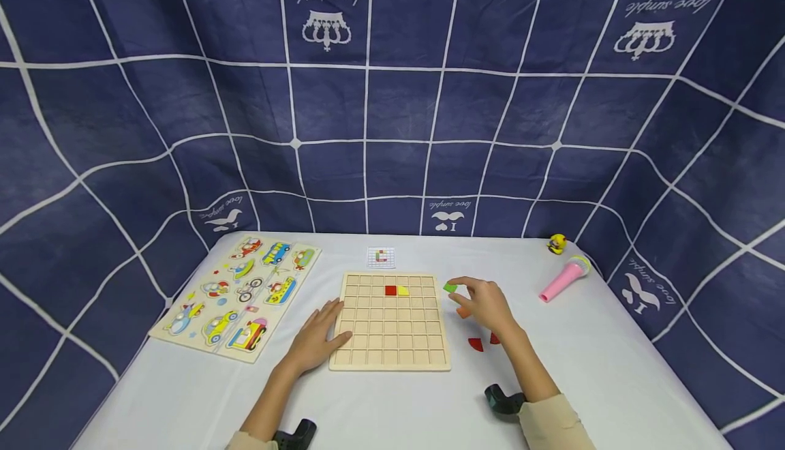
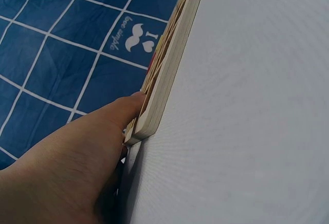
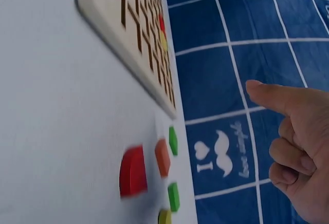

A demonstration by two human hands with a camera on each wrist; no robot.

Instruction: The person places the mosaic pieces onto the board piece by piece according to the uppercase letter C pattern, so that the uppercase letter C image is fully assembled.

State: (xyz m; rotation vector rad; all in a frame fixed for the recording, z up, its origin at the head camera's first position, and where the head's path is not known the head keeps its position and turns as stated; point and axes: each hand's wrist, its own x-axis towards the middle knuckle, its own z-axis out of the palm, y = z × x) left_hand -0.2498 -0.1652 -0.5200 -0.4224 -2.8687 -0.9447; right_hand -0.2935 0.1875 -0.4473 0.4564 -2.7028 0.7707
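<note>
A square wooden grid board (image 1: 390,358) lies on the white table with a red square (image 1: 390,290) and a yellow piece (image 1: 403,291) in adjoining cells. My left hand (image 1: 314,339) rests at the board's left edge, fingers extended along it and thumb over the top. My right hand (image 1: 484,305) hovers right of the board, thumb and index finger apart around a green piece (image 1: 450,288). In the right wrist view this green piece (image 3: 173,141) lies on the table, below the fingers. An orange piece (image 1: 463,312) and red quarter-round pieces (image 1: 475,345) lie nearby.
A small patterned grid card (image 1: 381,258) lies behind the board. To the left is a vehicle picture puzzle (image 1: 211,349). A pink toy microphone (image 1: 563,281) and a small yellow figure (image 1: 557,244) sit at the back right. Blue checked cloth (image 1: 392,102) hangs behind.
</note>
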